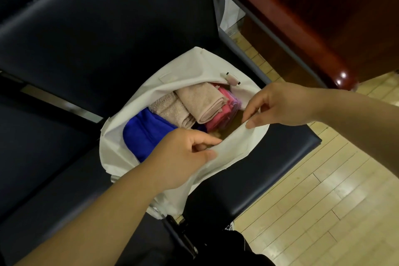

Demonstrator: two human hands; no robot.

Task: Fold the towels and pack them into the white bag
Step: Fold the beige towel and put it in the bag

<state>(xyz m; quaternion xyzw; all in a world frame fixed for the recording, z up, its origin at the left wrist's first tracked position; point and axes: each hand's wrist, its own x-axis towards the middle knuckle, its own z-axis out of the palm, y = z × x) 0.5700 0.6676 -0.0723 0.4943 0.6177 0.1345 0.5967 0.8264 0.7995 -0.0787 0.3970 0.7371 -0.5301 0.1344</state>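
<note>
The fingers (207, 154) of the left hand (183, 155) pinch the near rim of the white bag (190, 67) between thumb and forefinger. A small bit of metal shows in the pinch, perhaps a zip pull, but it is too small to tell. The right hand (278, 108) grasps the same rim further along, also with thumb and forefinger closed on the cloth edge.

Between the two hands the rim is a stretched strip running from lower left to upper right, which is also the long axis of the bag's mouth. The far rim lies across the towels, up and to the left of both hands and well apart from the near rim, so the mouth gapes wide. In my judgement, closing the bag turns on carrying the near rim over the towels towards that far rim. The left hand is nearer the blue end, the right hand nearer the pink end.

Counted, the bag holds one blue towel (142, 134), one rough beige towel (172, 110), one smooth tan towel (200, 101), one pink towel (218, 119) and one lilac towel (236, 100) just beside it. That makes five folded towels, side by side along the mouth. A dark sliver beside the blue one may be a sixth, though I cannot tell. There is one bag, and it rests on the dark padded bench (269, 157), with the wooden floor (302, 201) to the right.
</note>
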